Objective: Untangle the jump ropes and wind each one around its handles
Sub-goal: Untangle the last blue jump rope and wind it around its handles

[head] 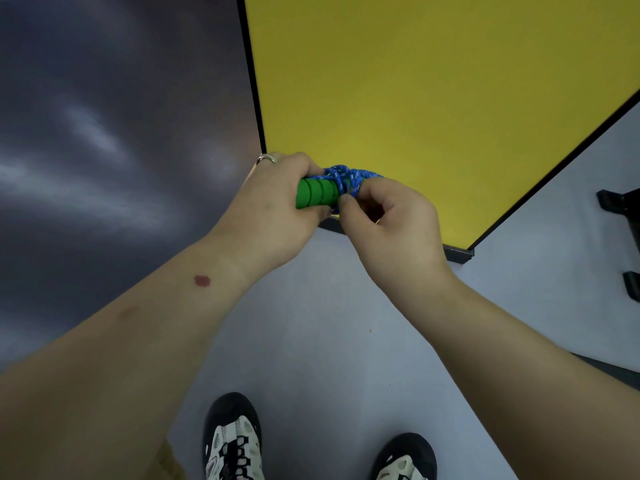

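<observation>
- The left hand (pixel 273 199) grips the green ribbed handle (pixel 317 194) with curled fingers, above the near corner of the table.
- The right hand (pixel 388 220) pinches the blue rope (pixel 349 176) just beside the handle; the rope sits in coils around it.
- The table (pixel 415 81) has a yellow top with a black edge.
- The floor (pixel 311 323) under it is pale grey; a dark blurred surface (pixel 104 133) fills the left side.
- Two black and white shoes (pixel 233 441) stand on the floor below.
</observation>
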The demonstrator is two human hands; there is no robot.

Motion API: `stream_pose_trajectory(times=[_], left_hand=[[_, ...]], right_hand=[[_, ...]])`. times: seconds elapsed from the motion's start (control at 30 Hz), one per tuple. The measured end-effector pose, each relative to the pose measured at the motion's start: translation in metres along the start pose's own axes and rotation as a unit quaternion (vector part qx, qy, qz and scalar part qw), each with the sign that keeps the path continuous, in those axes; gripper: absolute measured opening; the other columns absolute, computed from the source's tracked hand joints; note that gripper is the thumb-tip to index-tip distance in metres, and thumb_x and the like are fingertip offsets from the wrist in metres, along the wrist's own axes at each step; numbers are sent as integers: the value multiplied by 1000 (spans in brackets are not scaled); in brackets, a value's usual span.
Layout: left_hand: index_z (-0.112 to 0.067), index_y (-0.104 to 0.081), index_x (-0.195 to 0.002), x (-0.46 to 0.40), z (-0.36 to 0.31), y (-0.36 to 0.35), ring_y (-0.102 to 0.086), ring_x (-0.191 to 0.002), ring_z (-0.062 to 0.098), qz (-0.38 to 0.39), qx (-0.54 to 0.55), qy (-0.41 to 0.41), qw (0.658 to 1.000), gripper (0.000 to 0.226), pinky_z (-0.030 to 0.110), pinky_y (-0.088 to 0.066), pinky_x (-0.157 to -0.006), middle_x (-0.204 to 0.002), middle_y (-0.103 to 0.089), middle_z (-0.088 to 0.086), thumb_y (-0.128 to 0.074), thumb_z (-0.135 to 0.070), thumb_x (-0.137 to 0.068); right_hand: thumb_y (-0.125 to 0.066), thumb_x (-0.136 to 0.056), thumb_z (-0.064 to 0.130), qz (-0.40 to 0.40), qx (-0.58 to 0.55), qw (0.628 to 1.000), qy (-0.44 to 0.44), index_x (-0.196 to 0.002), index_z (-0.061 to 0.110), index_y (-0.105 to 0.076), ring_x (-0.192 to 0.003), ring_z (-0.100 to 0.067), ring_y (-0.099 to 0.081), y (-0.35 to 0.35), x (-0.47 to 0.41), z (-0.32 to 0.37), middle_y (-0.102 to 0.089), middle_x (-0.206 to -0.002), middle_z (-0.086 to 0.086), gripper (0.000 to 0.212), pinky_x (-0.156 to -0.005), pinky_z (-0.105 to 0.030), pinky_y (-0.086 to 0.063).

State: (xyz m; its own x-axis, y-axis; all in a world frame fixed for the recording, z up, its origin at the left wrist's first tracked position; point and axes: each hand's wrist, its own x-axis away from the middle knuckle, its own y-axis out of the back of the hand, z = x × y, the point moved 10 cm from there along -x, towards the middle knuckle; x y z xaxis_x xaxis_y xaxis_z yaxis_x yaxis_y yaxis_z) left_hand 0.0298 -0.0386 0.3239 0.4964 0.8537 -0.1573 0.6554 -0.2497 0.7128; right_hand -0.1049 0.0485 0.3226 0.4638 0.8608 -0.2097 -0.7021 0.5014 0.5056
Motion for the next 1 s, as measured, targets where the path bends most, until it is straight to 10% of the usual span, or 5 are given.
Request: stream_pose_trajectory(times=[0.2,0.37,0.6,0.77,1.0], left_hand=[[-29,-61,-108,4,-13,-7,-54,-95,19,37,-54,-63,996,31,39,-49,-82,-106,-50,-6,-77,-25,-81],[-28,-60,-101,5,-20,-9,-53,-92,17,48,-43,-85,994,27,34,-47,-79,-104,-48,-7,-78,-22,-81],[-25,-60,-102,7,-23,-9,-54,-94,18,50,-24,-98,994,33,43,-50,-82,-105,-51,-5,-80,-17,-78],[-24,-58,-104,7,-22,-7,-52,-93,17,34,-14,-88,995,33,35,-47,-78,-107,-49,-3,-79,-16,-79],[-24,-57,-105,10,-26,-8,-48,-94,14,25,-33,-105,994,38,23,-41,-74,-107,-46,-6,-80,-13,-77]], right_hand=[[-64,-94,24,6,-36,999,15,-82,12,-69,-69,-15,-56,3,-10,7,-65,-73,-3,18,-65,-38,-46],[-63,-96,29,31,-22,999,-10,-86,21,-73,-92,-10,-61,1,-16,2,-65,-93,4,17,-77,-24,-49],[-66,-95,28,81,-87,988,-94,-89,15,-73,-54,-5,-55,-7,-20,-16,-66,-71,2,16,-46,-17,-41],[-67,-93,22,86,-134,980,-116,-90,18,-77,-80,-29,-74,-9,-23,-18,-76,-83,-6,11,-70,-46,-62],[-65,-88,16,114,-115,972,-169,-84,16,-76,-71,-26,-68,-11,-22,-29,-74,-85,-14,12,-69,-43,-60]])
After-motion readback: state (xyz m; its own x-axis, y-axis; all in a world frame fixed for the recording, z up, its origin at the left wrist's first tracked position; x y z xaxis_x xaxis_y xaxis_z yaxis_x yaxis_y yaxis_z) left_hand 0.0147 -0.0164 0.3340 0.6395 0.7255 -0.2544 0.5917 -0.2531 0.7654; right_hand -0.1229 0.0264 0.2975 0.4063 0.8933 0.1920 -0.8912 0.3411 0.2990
